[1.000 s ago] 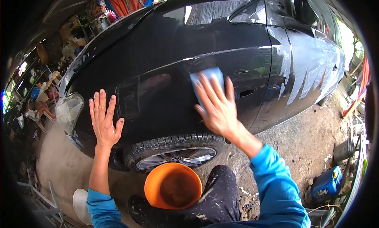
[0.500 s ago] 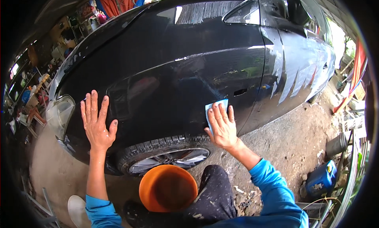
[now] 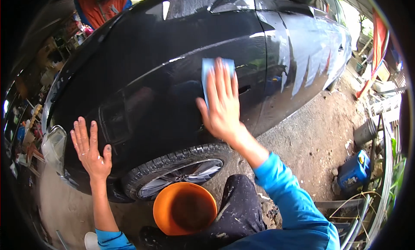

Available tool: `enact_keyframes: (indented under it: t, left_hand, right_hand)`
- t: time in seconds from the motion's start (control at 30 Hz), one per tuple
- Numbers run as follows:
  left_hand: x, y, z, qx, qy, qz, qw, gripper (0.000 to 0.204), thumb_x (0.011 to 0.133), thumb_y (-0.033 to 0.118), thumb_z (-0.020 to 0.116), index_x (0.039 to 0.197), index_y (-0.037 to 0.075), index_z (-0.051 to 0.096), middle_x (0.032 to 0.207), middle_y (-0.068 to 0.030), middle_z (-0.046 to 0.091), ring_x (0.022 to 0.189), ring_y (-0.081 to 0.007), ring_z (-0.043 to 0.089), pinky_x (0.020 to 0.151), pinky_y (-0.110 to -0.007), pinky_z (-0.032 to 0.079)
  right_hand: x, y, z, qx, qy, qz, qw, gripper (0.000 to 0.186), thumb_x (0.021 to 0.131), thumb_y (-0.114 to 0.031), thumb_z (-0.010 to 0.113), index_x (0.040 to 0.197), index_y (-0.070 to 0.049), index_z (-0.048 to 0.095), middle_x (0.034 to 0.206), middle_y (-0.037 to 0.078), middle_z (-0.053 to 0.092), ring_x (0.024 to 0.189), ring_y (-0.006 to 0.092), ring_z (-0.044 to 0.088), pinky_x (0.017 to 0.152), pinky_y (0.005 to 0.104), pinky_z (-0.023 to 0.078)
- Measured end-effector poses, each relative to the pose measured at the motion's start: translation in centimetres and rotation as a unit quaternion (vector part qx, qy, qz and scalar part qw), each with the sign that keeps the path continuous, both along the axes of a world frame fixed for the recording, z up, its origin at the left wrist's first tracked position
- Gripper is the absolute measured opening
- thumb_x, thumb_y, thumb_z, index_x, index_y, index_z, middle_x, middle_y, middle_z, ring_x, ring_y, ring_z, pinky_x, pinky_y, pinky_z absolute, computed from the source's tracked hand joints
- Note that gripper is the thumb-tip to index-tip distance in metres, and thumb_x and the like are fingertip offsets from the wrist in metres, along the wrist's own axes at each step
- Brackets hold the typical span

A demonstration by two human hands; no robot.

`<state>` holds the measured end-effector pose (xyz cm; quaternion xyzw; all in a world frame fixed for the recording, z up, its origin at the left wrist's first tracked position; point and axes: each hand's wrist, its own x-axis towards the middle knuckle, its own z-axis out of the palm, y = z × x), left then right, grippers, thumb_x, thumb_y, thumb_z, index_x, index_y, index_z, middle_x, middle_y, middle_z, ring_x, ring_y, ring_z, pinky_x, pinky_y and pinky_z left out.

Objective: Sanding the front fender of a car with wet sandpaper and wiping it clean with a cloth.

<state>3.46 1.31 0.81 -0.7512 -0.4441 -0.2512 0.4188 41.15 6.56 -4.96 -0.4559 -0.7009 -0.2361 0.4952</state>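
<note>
My right hand (image 3: 222, 109) lies flat over a light blue sandpaper sheet (image 3: 208, 66), pressing it against the dark front fender (image 3: 142, 77) of a car. The sheet's top and left edges show past the fingers. A small dark slot (image 3: 245, 89) in the fender is just right of that hand. Lower on the same panel, near the headlight (image 3: 54, 148), rests my left hand (image 3: 91, 152), with fingers stretched out and nothing in it. Wet specks shine on its skin. Below the fender is the front wheel (image 3: 183, 174).
An orange bucket (image 3: 160, 213) stands by the wheel, next to my bent knee (image 3: 242, 206). On the right, a blue jug (image 3: 352, 174) and a grey pail (image 3: 365, 132) sit on the dirt floor. The car door (image 3: 298, 55) has pale grey patches. Cluttered shelves line the far left.
My right hand has slid the sandpaper sheet up the fender and slightly left. My left hand sits lower and further left in view; the whole view has also shifted.
</note>
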Motion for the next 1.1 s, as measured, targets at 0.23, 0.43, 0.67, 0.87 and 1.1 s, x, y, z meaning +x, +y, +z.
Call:
enact_keyframes:
  t: [0.23,0.43,0.67,0.87,1.1]
  left_hand:
    - [-2.2,-1.1,0.9,0.015,0.040,0.026,0.999,0.064,0.106,0.048,0.034,0.153,0.005,0.042,0.161,-0.0209,0.034,0.149,-0.0407,0.030,0.122,-0.055,0.020]
    - [-1.2,0.2,-0.2,0.025,0.045,0.036,0.998,0.065,0.105,0.049,0.033,0.155,0.007,0.040,0.162,-0.0177,0.033,0.150,-0.0367,0.030,0.123,-0.054,0.021]
    - [-1.9,-0.6,0.4,0.024,0.051,0.038,0.998,0.064,0.106,0.048,0.034,0.154,0.007,0.041,0.162,-0.0182,0.033,0.150,-0.0375,0.029,0.123,-0.055,0.020]
    - [-0.9,-0.5,0.6,0.016,0.045,0.023,0.999,0.064,0.106,0.046,0.034,0.154,0.004,0.040,0.161,-0.0212,0.033,0.149,-0.0408,0.029,0.122,-0.056,0.020]
    - [-0.2,0.0,0.0,0.019,0.019,0.016,0.999,0.065,0.105,0.049,0.034,0.154,0.006,0.040,0.163,-0.0190,0.031,0.151,-0.0398,0.028,0.122,-0.055,0.020]
  right_hand:
    - [-1.4,-1.5,-3.1,-0.056,0.029,0.071,0.995,0.082,0.082,-0.022,0.073,0.147,0.012,0.036,0.157,0.037,0.027,0.147,0.0507,0.028,0.120,0.0618,0.018]
    - [0.5,0.2,3.5,0.022,0.066,0.013,0.997,0.072,0.090,-0.028,0.068,0.142,0.013,0.041,0.154,0.033,0.035,0.147,0.0441,0.031,0.120,0.0570,0.022]
    - [-2.7,-3.5,-6.6,-0.072,0.047,0.061,0.994,0.075,0.086,-0.028,0.069,0.145,0.009,0.042,0.158,0.033,0.030,0.148,0.0469,0.030,0.121,0.0606,0.016]
    - [1.3,1.4,4.5,0.017,0.096,-0.022,0.995,0.073,0.089,-0.020,0.066,0.148,0.010,0.035,0.156,0.031,0.033,0.146,0.0448,0.033,0.119,0.0600,0.020]
    - [0.4,-1.7,-2.7,-0.057,0.054,-0.006,0.997,0.070,0.091,-0.025,0.065,0.146,0.010,0.039,0.159,0.032,0.028,0.150,0.0456,0.025,0.119,0.0649,0.014]
